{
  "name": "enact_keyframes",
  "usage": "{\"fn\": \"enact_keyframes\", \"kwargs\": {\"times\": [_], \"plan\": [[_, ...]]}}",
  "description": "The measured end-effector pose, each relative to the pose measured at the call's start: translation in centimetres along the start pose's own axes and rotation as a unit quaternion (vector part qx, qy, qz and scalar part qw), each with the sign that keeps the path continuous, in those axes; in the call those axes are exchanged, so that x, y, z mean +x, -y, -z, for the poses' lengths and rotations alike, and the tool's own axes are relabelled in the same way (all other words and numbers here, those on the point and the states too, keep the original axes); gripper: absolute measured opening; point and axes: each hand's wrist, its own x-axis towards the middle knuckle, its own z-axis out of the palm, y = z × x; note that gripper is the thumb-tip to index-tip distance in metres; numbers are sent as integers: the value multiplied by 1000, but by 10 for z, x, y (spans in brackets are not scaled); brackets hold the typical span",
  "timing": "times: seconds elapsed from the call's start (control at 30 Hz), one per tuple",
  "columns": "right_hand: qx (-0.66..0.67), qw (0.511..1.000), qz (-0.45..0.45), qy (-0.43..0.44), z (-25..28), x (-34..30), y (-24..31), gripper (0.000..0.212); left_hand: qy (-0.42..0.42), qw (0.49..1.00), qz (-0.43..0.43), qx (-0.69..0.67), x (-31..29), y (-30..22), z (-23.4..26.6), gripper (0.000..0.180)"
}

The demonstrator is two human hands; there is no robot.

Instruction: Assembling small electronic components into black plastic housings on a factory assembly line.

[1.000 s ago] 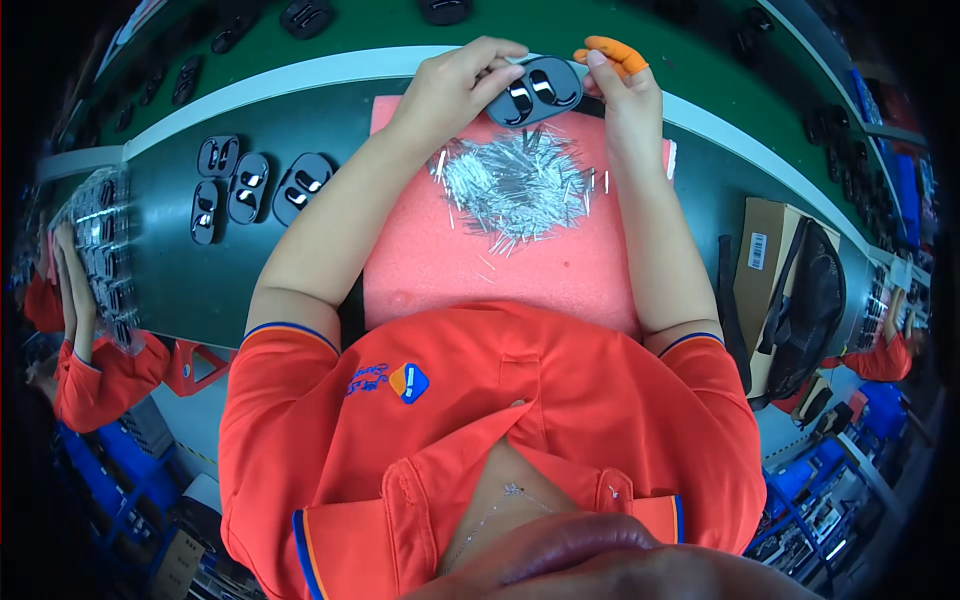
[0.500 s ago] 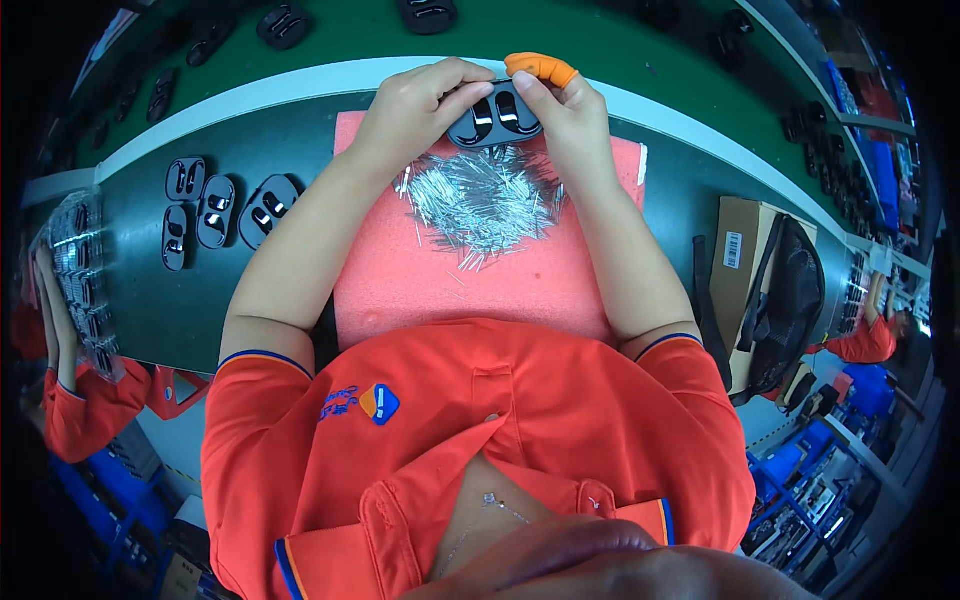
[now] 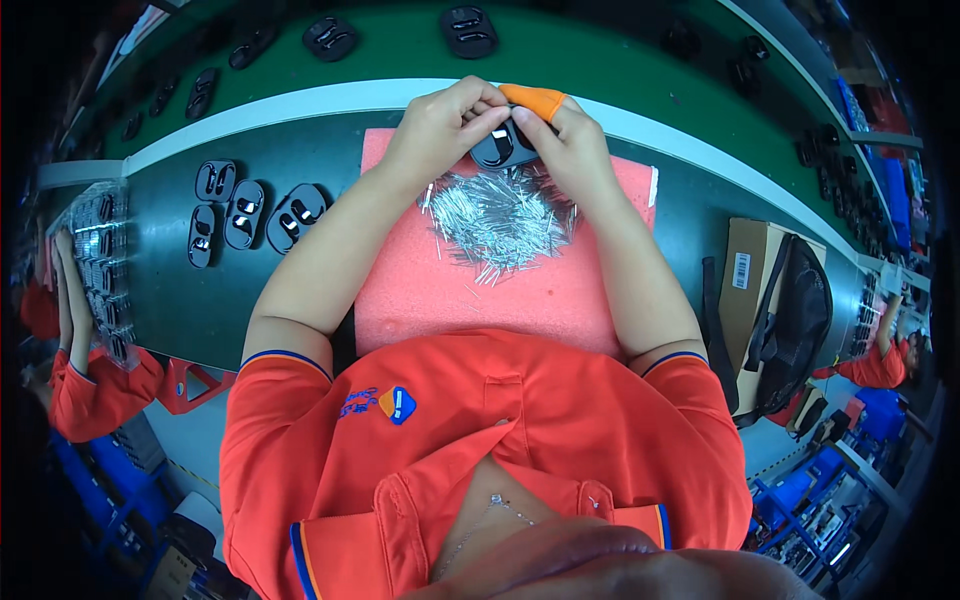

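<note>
A small glossy black case (image 3: 497,152) with a rounded outline is between my hands, above the far part of a pink foam pad. My right hand (image 3: 578,142) grips its right side, thumb on the top edge; an orange finger cot (image 3: 535,101) covers the index finger. Thumb and index finger of my left hand (image 3: 437,130) are pinched together at the case's upper edge, and whatever lies between those fingertips is too small to make out. Just nearer me, a loose heap of thin silvery pins (image 3: 505,222) lies on the pink foam pad (image 3: 450,300).
Several similar black cases (image 3: 243,214) lie on the dark green table at left. Beyond a white rail (image 3: 330,100), more cases (image 3: 468,32) sit on a green belt. At right stand a cardboard box (image 3: 745,300) and a black bag (image 3: 800,310). Other people work at both sides.
The case has tilted and turned in my hands, with less of its top showing. My left fingertips have moved in close to the right thumb. The whole view has shifted slightly.
</note>
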Motion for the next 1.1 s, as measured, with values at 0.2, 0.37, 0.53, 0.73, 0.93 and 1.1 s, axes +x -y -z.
{"fn": "enact_keyframes", "kwargs": {"times": [0.2,0.37,0.53,0.73,0.93,1.1], "plan": [[159,959,-192,-135,23,9,-23,54,5,994,47,98,26,1,18,49],[72,963,-213,-149,26,3,-39,65,-52,943,-10,330,58,-6,30,33],[-44,994,14,-102,-9,-14,-9,37,0,946,-1,323,76,56,25,32],[-189,973,115,70,-30,-25,4,19,-63,987,-14,145,53,14,31,36],[-195,974,88,74,-26,-20,-2,19,-90,959,75,-258,7,0,22,30],[3,984,-163,75,-9,-3,7,22,-135,969,61,-200,-2,14,19,19]]}}
